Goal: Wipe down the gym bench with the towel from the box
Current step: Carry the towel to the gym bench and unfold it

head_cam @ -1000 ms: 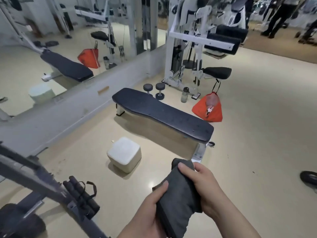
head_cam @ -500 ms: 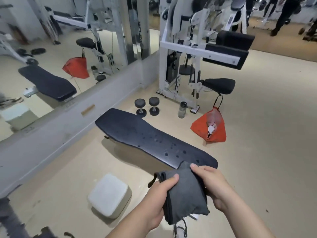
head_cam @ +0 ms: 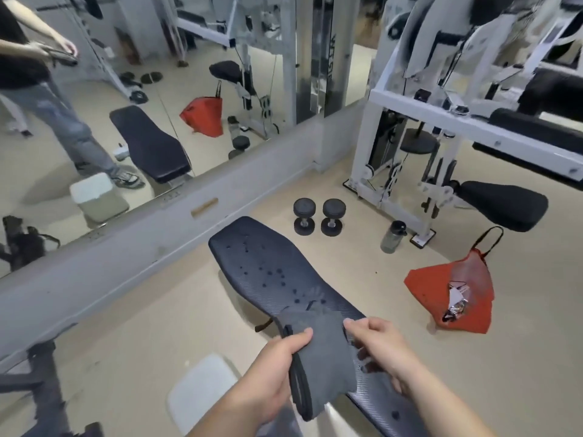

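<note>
The left hand (head_cam: 271, 383) and right hand (head_cam: 381, 351) both grip the grey towel (head_cam: 321, 357) above the near end of the gym bench (head_cam: 268, 266), whose long axis runs away forward-left.

Bright even light, soft shadows, curved edges (wide-angle), slight blur.
</note>
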Motion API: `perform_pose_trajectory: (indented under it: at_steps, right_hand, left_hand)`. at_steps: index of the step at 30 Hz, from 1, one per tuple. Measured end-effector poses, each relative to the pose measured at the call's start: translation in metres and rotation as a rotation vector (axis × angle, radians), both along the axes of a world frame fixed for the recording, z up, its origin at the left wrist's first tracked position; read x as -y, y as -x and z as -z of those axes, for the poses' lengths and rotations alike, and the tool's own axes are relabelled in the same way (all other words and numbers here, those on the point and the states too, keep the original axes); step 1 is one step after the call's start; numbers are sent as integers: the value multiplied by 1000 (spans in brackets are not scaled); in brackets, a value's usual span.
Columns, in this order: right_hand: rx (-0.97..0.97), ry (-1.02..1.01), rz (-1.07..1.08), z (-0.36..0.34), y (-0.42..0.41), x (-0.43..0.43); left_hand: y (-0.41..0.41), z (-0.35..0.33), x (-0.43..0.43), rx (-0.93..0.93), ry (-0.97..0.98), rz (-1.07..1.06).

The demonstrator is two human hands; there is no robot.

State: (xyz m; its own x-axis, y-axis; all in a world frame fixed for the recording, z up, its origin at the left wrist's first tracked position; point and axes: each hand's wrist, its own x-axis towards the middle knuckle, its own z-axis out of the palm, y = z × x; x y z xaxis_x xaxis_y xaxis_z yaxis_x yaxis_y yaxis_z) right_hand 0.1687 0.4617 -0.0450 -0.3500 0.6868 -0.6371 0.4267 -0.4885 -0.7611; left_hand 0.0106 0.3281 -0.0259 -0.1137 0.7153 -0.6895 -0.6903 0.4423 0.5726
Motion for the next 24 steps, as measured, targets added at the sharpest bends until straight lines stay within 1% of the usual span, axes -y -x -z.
perform_pose_trajectory:
  at_steps: [2, 9, 13, 16, 19, 22, 24]
  right_hand:
    - [19, -14, 5, 10, 21, -28]
    - [34, 11, 29, 27, 99, -105]
    - [28, -1, 46, 23, 138, -138]
    - [23, 4, 21, 36, 163, -153]
    - [-16, 45, -31, 51, 189, -166]
    - [-23, 78, -43, 57, 213, -175]
    - [-18, 94, -29, 58, 230, -182]
  left_hand:
    - [21, 7, -36, 11, 37, 9]
    - [92, 21, -142, 10, 94, 182]
    - [124, 21, -170, 78, 116, 160]
    - [143, 29, -176, 122, 115, 115]
    - [169, 42, -184, 99, 131, 64]
    - [200, 50, -193, -5, 215, 41]
    - [225, 55, -205, -63, 237, 47]
